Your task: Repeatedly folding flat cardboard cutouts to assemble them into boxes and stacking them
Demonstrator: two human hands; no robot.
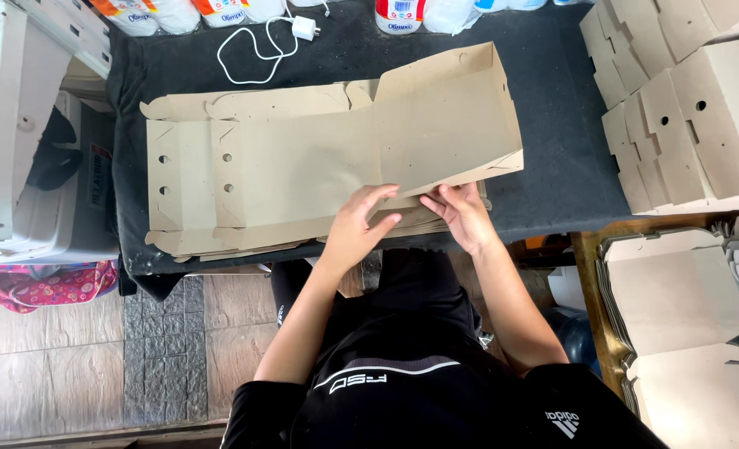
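Person stands at a dark tabletop [552,158], working a flat die-cut cardboard box blank [303,166] that lies on top of a stack of the same blanks [187,241], filling most of the tabletop's near half. Right part of the blank is a raised panel [448,125], folded up off the stack and tilted. Left hand [359,223] at the blank's near edge, fingers spread loosely and curled, tips resting on the cardboard just below the raised panel. Right hand [463,214] just beside the left hand, close but not clearly touching it, fingers pressed together and pinching the near edge of the raised panel. Beyond the blank, at the tabletop's far edge, a white charger with coiled cable [261,50] and a row of white plastic bottles [178,12]. Right of the blank, at the tabletop's right end, a pile of folded cardboard boxes [685,116] with round holes. Nearer than that pile, off the tabletop, more stacked flat blanks [677,299] on a wooden surface. Left of the tabletop, a white appliance [4,125] and a patterned pink cloth [45,287].
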